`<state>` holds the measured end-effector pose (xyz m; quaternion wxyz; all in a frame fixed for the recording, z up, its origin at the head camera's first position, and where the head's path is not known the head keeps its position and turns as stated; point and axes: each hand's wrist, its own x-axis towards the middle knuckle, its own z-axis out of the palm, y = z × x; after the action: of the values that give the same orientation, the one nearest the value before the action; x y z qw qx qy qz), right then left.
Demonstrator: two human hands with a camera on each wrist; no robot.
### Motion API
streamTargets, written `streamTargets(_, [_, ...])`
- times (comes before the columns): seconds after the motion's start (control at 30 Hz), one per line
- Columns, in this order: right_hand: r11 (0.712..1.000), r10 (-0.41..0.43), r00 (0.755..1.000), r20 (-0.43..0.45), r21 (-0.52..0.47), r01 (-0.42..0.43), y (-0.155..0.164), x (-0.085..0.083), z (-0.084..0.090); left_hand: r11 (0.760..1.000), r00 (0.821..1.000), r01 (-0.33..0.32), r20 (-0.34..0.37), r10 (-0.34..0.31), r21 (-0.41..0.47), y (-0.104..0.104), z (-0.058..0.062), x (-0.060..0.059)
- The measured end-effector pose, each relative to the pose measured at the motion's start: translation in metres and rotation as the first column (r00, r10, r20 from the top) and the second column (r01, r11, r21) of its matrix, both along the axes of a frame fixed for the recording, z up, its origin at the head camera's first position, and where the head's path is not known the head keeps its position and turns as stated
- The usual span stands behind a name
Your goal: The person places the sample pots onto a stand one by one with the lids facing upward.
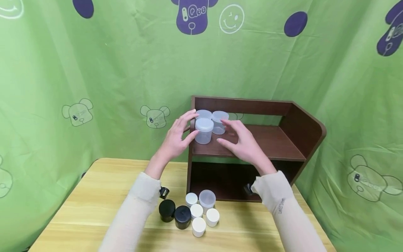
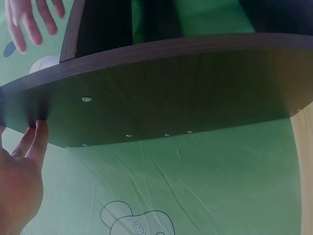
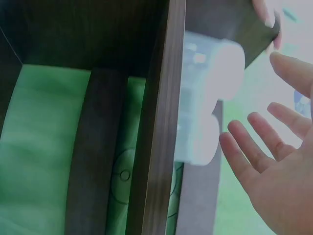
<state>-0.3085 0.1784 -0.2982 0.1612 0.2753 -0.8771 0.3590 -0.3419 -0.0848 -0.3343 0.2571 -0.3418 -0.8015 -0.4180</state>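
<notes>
Three clear plastic jars with translucent lids stand close together at the left end of the shelf's upper board: a front jar (image 1: 203,135), a back-left jar (image 1: 204,113) and a back-right jar (image 1: 219,128). My left hand (image 1: 175,139) is at the wooden shelf's left side panel (image 2: 171,93), its fingers touching the outer face in the left wrist view. Its thumb reaches toward the front jar; contact there is unclear. My right hand (image 1: 244,144) is just right of the jars, fingers spread and holding nothing. In the right wrist view a gap separates those fingers from the jars.
On the wooden table (image 1: 104,196), before the shelf (image 1: 252,150), stand two black jars (image 1: 182,217), several small white jars (image 1: 198,226) and another clear jar (image 1: 207,199). The shelf's side panels rise at both ends. A green patterned curtain (image 1: 126,70) hangs behind.
</notes>
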Motion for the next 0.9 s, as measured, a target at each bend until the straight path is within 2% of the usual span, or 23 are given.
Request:
streamTargets(0.23, [0.995, 0.085, 0.996, -0.021, 0.046, -0.084, -0.007, 0.040, -0.013, 1.000, 1.000, 0.004, -0.009, -0.004, 0.002, -0.002, 0.002, 0.001])
streamTargets(0.43, [0.984, 0.169, 0.985, 0.028, 0.053, -0.170, -0.012, 0.061, -0.034, 1.000, 1.000, 0.004, -0.002, -0.004, 0.000, -0.001, 0.000, 0.000])
streamTargets(0.63, [0.973, 0.216, 0.973, 0.081, 0.061, -0.221, -0.016, 0.063, -0.060, 1.000, 1.000, 0.010, -0.012, -0.010, 0.007, -0.001, 0.000, -0.001])
streamTargets(0.9, [0.958, 0.263, 0.945, 0.194, 0.066, -0.280, -0.018, 0.047, -0.111, 1.000, 1.000, 0.012, -0.003, -0.012, 0.006, 0.000, 0.000, 0.000])
